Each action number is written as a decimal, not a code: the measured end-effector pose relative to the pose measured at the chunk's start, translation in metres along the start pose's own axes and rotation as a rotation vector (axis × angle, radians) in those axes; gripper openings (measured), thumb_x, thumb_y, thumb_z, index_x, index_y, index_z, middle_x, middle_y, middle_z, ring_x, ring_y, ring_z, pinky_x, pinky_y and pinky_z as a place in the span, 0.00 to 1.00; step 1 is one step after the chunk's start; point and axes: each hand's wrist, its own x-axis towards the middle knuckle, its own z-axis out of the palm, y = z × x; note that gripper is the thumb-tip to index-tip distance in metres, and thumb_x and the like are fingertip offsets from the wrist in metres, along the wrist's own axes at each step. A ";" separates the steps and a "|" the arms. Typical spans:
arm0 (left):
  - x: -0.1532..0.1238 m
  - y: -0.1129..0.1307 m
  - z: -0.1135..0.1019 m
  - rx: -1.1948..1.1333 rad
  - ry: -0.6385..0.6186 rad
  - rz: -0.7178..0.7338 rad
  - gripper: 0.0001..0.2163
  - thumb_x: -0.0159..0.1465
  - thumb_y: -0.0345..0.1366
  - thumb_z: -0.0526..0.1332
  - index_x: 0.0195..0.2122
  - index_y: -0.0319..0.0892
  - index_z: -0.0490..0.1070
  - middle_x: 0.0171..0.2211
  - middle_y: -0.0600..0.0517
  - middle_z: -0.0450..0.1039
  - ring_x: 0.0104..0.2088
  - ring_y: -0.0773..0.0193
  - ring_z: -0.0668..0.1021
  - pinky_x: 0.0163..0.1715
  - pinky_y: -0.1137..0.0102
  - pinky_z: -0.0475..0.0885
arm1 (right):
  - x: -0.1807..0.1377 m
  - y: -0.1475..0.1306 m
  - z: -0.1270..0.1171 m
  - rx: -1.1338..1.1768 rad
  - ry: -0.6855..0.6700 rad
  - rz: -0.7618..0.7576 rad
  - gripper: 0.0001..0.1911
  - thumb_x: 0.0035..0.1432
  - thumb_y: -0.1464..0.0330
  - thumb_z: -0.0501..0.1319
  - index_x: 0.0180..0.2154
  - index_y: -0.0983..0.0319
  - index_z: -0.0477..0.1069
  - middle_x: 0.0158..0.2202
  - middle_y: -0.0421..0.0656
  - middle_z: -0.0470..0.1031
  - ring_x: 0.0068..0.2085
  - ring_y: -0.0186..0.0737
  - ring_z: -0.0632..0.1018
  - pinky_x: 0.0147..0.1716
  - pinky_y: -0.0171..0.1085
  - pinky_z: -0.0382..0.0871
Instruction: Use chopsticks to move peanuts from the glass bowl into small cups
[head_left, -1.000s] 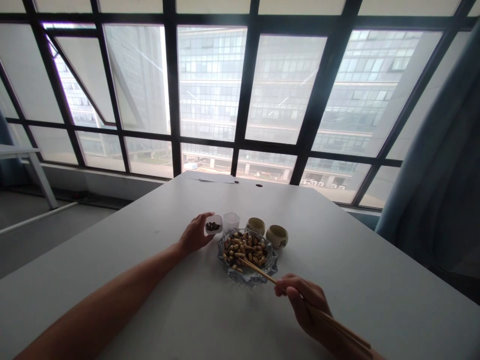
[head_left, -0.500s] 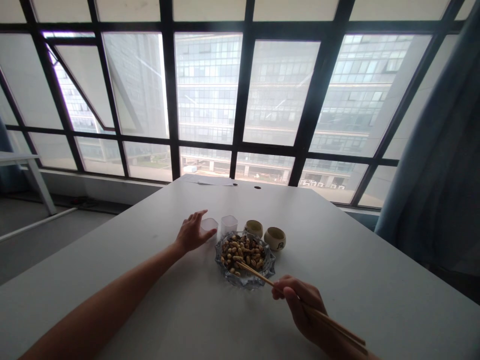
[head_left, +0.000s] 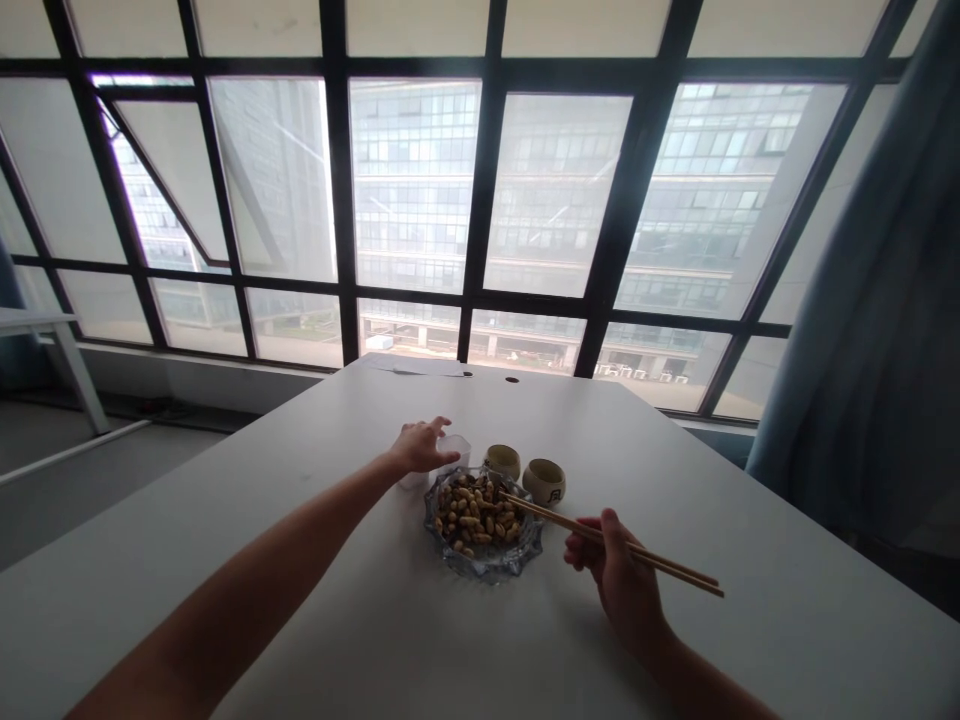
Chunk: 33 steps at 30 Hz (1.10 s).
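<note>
My left hand point(head_left: 421, 446) reaches out with its thumb and fingers apart, beside a clear plastic cup point(head_left: 456, 452); its thumb crosses in front of the cup. A second clear cup point(head_left: 412, 481) is mostly hidden below that hand. In my right hand point(head_left: 619, 572) is a pair of wooden chopsticks point(head_left: 675, 570), slanting left. Their tips lie over the peanuts point(head_left: 472, 508) in a scalloped glass bowl point(head_left: 491, 570); whether they pinch one, I cannot tell. Other small round nuts appear mixed in. Behind the bowl's right side stand two small beige cups point(head_left: 502, 461), one with a dark character.
Everything stands on a white table point(head_left: 315, 620). White papers point(head_left: 427, 368) lie at its far edge, near two dark round holes. Large black-framed windows rise behind, with a blue curtain point(head_left: 847, 350) on the right. Another white table point(head_left: 34, 321) is at the left.
My left hand has moved right, from the left clear cup to the other one. My right hand has turned and shifted the chopstick tips from the bowl's front-middle to its back right.
</note>
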 end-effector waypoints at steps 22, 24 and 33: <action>-0.010 -0.002 0.001 -0.068 0.178 0.336 0.28 0.58 0.41 0.68 0.59 0.45 0.64 0.53 0.43 0.75 0.51 0.49 0.78 0.51 0.55 0.74 | 0.047 -0.016 0.069 -0.264 -0.284 -0.364 0.24 0.60 0.46 0.60 0.30 0.60 0.74 0.22 0.43 0.77 0.22 0.40 0.77 0.22 0.38 0.72; -0.012 -0.004 0.000 -0.065 0.182 0.335 0.28 0.58 0.43 0.67 0.59 0.44 0.64 0.51 0.42 0.76 0.50 0.49 0.78 0.50 0.54 0.74 | 0.061 -0.010 0.084 -0.319 -0.349 -0.352 0.24 0.59 0.46 0.61 0.30 0.60 0.74 0.23 0.43 0.78 0.23 0.39 0.77 0.24 0.38 0.73; -0.011 -0.004 -0.001 -0.023 0.156 0.300 0.26 0.58 0.44 0.66 0.56 0.43 0.66 0.45 0.44 0.79 0.44 0.50 0.80 0.47 0.56 0.74 | 0.059 -0.048 0.073 -0.300 -0.271 -0.285 0.29 0.52 0.41 0.63 0.26 0.61 0.75 0.18 0.42 0.76 0.18 0.37 0.74 0.17 0.36 0.69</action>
